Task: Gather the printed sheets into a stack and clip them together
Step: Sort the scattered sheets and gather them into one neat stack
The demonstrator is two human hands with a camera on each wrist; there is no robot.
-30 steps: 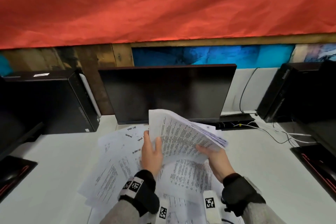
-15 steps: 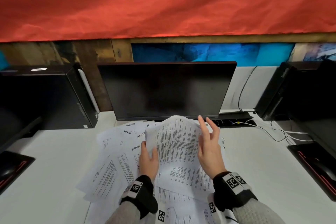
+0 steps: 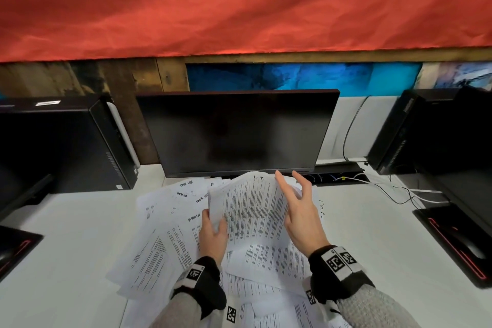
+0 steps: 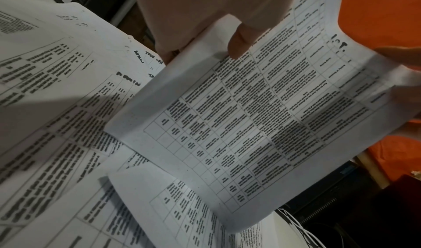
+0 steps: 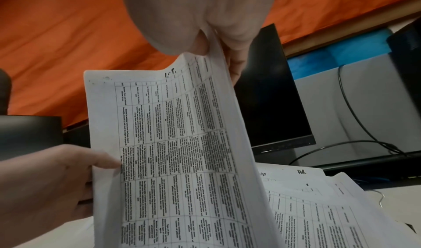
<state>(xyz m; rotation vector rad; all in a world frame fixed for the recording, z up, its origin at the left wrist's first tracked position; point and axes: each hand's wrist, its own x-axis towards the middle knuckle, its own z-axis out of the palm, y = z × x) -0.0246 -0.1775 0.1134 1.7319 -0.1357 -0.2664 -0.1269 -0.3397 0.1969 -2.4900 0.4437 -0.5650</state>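
I hold a stack of printed sheets [image 3: 250, 210] tilted up above the white desk [image 3: 372, 247], in front of the monitor. My left hand [image 3: 213, 234] grips its left edge, thumb [image 4: 239, 43] on the printed face. At the stack's upper right edge, my right hand [image 3: 300, 210] pinches the paper between thumb and fingers, as the right wrist view shows [image 5: 205, 36]; two fingers point straight up. Other loose sheets [image 3: 165, 234] lie fanned out on the desk under and left of the stack. Some carry handwritten headings.
A dark monitor [image 3: 239, 130] stands just behind the sheets. Black computer towers flank it at left [image 3: 61, 146] and right [image 3: 426, 130]. Cables [image 3: 399, 189] run over the desk at the right. A thin wire squiggle [image 3: 322, 208] lies right of the sheets. Black mats [image 3: 458, 242] sit at the desk's sides.
My right hand left the stack's lower right corner and came up to its right edge, fingers extended. The stack swung from slanting right to facing me. The left hand kept its grip.
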